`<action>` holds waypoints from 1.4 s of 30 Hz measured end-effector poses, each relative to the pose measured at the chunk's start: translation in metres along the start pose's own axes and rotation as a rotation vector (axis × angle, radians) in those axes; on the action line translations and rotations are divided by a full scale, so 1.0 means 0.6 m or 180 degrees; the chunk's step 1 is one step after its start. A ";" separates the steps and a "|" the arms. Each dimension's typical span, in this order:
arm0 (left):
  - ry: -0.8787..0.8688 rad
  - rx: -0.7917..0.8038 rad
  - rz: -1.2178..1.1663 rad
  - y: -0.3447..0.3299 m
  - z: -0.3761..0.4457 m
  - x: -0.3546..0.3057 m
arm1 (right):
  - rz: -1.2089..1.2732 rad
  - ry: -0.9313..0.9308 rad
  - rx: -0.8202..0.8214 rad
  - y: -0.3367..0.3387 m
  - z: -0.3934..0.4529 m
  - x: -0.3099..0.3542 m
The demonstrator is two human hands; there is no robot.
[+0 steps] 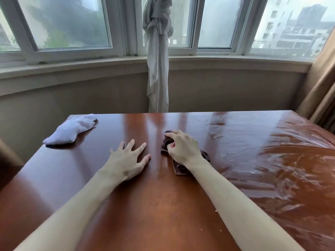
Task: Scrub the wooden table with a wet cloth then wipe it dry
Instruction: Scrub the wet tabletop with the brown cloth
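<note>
While the right hand (183,148) grips a dark brown cloth (178,167), the cloth lies bunched up on the wooden table (163,205), near the middle and a bit toward the far side. The fingers curl round the top of the cloth, and part of it sticks out under the wrist. The left hand (126,160) lies flat on the table just beside it, with its fingers straight and spread apart, holding nothing. The two hands are close but do not touch. On the right side, the table top looks wet and shiny, with streaks and swirls. On the left side it looks smooth. A white cloth (72,128) lies near the far left corner of the table, well apart from both hands. Behind the table are big windows (63,24). A knotted white curtain (157,60) hangs between them, and a tan curtain (319,91) hangs at the right.
</note>
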State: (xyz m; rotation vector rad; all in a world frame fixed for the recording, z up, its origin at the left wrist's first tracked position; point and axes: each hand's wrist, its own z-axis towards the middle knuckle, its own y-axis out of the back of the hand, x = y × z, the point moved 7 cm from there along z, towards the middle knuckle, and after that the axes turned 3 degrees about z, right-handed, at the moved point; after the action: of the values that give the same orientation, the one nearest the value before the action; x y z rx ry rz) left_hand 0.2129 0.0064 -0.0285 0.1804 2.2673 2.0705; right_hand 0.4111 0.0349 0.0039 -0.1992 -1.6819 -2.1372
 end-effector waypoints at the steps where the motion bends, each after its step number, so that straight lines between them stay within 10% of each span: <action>1: -0.0012 -0.0041 0.0036 -0.001 0.001 0.001 | -0.0024 -0.0071 -0.0013 -0.004 0.036 -0.013; 13: 0.0039 0.0272 0.0152 0.001 0.008 -0.002 | -0.0126 -0.0611 -0.0117 -0.049 0.322 -0.110; 31: -0.0036 0.0163 -0.0047 -0.008 0.028 0.011 | 0.0045 0.0589 0.0193 -0.005 -0.170 0.103; 42: -0.0036 0.0240 -0.0114 -0.007 0.034 0.015 | -0.0192 -0.0294 0.0049 -0.038 0.188 -0.047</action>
State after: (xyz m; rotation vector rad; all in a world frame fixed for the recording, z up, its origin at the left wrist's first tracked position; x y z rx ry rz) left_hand 0.2065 0.0275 -0.0343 0.1538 2.3259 1.9633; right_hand 0.4118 0.1532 0.0028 -0.2493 -1.7767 -2.1890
